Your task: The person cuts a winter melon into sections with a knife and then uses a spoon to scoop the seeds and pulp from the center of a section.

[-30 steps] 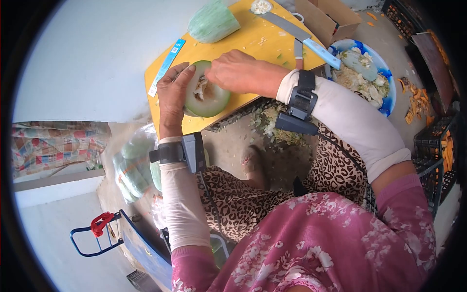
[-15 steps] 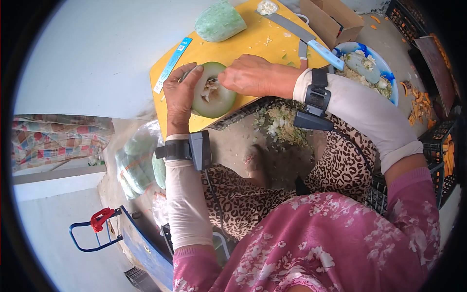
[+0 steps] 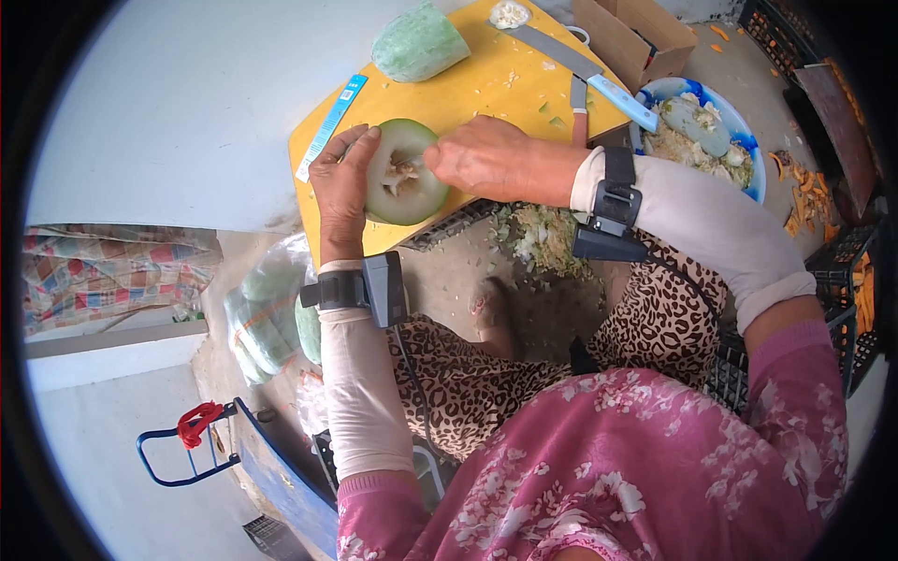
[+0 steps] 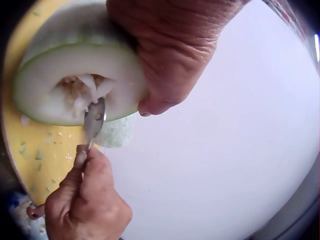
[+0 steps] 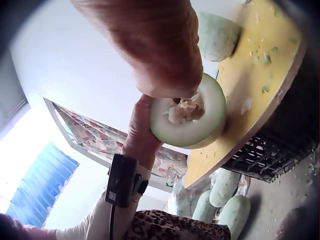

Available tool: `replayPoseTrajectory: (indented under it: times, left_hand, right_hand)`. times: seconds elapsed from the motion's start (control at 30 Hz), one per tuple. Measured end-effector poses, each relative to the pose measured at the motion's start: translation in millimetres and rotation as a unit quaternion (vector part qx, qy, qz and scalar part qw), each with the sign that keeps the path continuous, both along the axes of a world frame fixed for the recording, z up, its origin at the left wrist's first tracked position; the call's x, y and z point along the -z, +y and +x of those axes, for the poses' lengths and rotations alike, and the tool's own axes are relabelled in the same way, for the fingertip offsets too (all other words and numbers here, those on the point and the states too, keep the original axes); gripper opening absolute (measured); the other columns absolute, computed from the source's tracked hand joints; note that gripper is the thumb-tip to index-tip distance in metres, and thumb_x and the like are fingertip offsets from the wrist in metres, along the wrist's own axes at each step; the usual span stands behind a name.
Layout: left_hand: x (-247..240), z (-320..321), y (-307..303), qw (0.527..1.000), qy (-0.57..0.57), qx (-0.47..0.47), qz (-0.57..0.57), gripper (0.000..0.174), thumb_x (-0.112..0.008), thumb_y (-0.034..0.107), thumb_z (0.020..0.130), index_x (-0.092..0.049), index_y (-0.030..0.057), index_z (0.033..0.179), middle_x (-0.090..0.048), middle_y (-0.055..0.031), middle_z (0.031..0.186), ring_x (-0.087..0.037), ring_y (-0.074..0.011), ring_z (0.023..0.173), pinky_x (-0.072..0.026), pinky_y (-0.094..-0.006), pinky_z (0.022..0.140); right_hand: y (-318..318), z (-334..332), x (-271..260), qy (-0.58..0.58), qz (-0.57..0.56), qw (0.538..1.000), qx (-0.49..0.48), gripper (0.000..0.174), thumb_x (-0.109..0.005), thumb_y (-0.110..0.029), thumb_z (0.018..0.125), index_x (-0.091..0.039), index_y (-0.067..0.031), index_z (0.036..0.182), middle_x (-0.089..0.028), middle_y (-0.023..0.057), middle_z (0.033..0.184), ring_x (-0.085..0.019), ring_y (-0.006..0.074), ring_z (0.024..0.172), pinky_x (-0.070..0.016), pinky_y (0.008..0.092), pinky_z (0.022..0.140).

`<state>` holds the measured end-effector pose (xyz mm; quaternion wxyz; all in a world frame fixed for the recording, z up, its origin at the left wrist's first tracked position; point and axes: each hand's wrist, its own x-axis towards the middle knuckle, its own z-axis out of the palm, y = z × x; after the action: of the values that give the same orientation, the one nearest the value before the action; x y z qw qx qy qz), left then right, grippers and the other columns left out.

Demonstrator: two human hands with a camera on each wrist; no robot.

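Observation:
A cut winter melon (image 3: pixel 407 192) with a pale ring of flesh and a seedy hollow is held near the yellow board's front left edge. My left hand (image 3: pixel 343 187) grips its side, thumb near the cut rim. My right hand (image 3: pixel 500 161) is at the opposite side of the cut face. In the left wrist view, the right hand (image 4: pixel 87 200) pinches a metal spoon (image 4: pixel 94 119), its bowl at the edge of the hollow (image 4: pixel 80 90). The right wrist view shows loose pulp and seeds (image 5: pixel 186 110) in the hollow; the spoon is hidden there behind the hand.
Another melon piece (image 3: pixel 421 44) lies on the yellow board (image 3: pixel 505 93), with a large knife (image 3: pixel 599 81), a smaller knife (image 3: pixel 579 112) and a blue-white packet (image 3: pixel 332 126). Right of the board stands a basin (image 3: pixel 751 140) of scraps; bagged melons (image 3: pixel 257 323) lie at lower left.
The right hand has lowered slightly beside the cut face since half a second ago. The left hand keeps its grip on the melon, and the head view has shifted slightly.

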<state>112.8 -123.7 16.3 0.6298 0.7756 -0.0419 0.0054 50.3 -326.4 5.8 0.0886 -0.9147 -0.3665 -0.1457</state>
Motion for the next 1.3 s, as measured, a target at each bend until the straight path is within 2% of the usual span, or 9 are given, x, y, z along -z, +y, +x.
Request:
replayPoseTrajectory:
  times: [0.17,0.47,0.57,0.67,0.77,0.97,1.07,1.23,1.3]
  left_hand:
    - [-1.2,0.4,-0.9,1.0,-0.002,-0.02,-0.021,0.03,-0.073,0.019,0.081,-0.069,-0.0037,0.1,-0.068,-0.0088,0.089,-0.062,-0.0137,0.079,-0.0504,-0.0262,0.072]
    - [4.5,2.2,-13.4,0.996,-0.041,-0.026,0.07,0.036,-0.075,0.023,0.078,-0.069,-0.0039,0.102,-0.069,-0.0127,0.09,-0.064,-0.0168,0.081,-0.0516,-0.029,0.076]
    - [5.9,2.0,-18.3,0.995,-0.038,-0.025,0.094,0.04,-0.076,0.025,0.077,-0.069,-0.0037,0.103,-0.07,-0.0147,0.091,-0.065,-0.0179,0.082,-0.0519,-0.0293,0.077]
    - [6.0,3.0,-19.8,0.993,-0.041,-0.026,0.104,0.04,-0.076,0.027,0.076,-0.069,-0.003,0.103,-0.07,-0.0151,0.091,-0.066,-0.0182,0.082,-0.0519,-0.0289,0.077]
    - [6.0,1.5,-23.2,0.992,-0.047,-0.026,0.113,0.04,-0.076,0.027,0.076,-0.069,-0.0024,0.102,-0.07,-0.0145,0.092,-0.066,-0.0182,0.082,-0.0519,-0.0291,0.078]
    - [6.9,3.0,-21.5,0.99,-0.059,-0.019,0.124,0.037,-0.075,0.025,0.079,-0.069,-0.0027,0.102,-0.069,-0.0122,0.093,-0.064,-0.0158,0.081,-0.0515,-0.0283,0.076]
    - [1.8,-1.1,-18.1,0.994,-0.052,-0.018,0.091,0.034,-0.073,0.022,0.082,-0.068,-0.0043,0.103,-0.068,-0.0104,0.09,-0.063,-0.0144,0.079,-0.0512,-0.0266,0.072]
    - [4.9,0.0,-10.9,0.999,-0.025,-0.03,0.008,0.034,-0.074,0.023,0.081,-0.069,-0.0054,0.099,-0.068,-0.0114,0.091,-0.063,-0.0158,0.08,-0.0511,-0.0278,0.074]
    - [3.2,-0.5,-11.5,0.999,-0.035,-0.032,0.023,0.031,-0.072,0.022,0.083,-0.069,-0.0037,0.099,-0.068,-0.0089,0.089,-0.062,-0.0141,0.079,-0.0503,-0.0262,0.071]
  right_hand:
    - [-1.5,-2.1,-12.3,0.0,0.011,0.996,0.089,0.016,-0.062,-0.009,0.074,-0.056,0.0014,0.084,-0.065,0.0167,0.072,-0.068,0.0328,0.07,-0.0538,0.0424,0.058]
    - [6.6,13.2,-7.1,0.02,0.007,0.999,0.045,0.013,-0.058,-0.006,0.076,-0.063,0.0021,0.086,-0.066,0.017,0.075,-0.067,0.0339,0.071,-0.0541,0.0424,0.062]
    - [-4.1,20.3,-6.8,0.096,0.028,0.994,0.038,0.015,-0.056,-0.004,0.079,-0.064,0.0017,0.09,-0.066,0.02,0.084,-0.066,0.0359,0.081,-0.0536,0.0431,0.067]
    - [-3.7,19.8,-1.9,0.163,0.086,0.979,0.084,0.017,-0.053,-0.003,0.081,-0.064,0.0025,0.093,-0.064,0.0218,0.093,-0.064,0.0374,0.088,-0.0517,0.0441,0.071]
    - [-8.3,28.5,-10.5,0.297,0.072,0.948,0.087,0.017,-0.051,-0.005,0.084,-0.062,0.0039,0.093,-0.063,0.0209,0.095,-0.063,0.0385,0.091,-0.0497,0.0448,0.074]
    - [-17.6,27.9,-3.6,0.241,0.071,0.964,0.086,0.021,-0.051,-0.015,0.09,-0.061,0.0023,0.096,-0.063,0.0221,0.09,-0.062,0.0402,0.089,-0.0475,0.0472,0.078]
    - [-11.0,26.0,8.9,0.14,0.051,0.982,0.118,0.022,-0.053,-0.019,0.091,-0.061,-0.0002,0.098,-0.064,0.0207,0.092,-0.061,0.0405,0.088,-0.0475,0.0484,0.079]
    - [-13.8,23.6,-0.8,0.198,0.112,0.964,0.134,0.018,-0.056,-0.015,0.09,-0.062,-0.002,0.101,-0.065,0.0182,0.097,-0.061,0.0401,0.091,-0.0475,0.0488,0.08]
    - [-21.8,31.4,5.9,0.211,0.148,0.96,0.112,0.019,-0.056,-0.012,0.089,-0.062,-0.0027,0.105,-0.065,0.0181,0.095,-0.061,0.0401,0.09,-0.0475,0.0488,0.08]
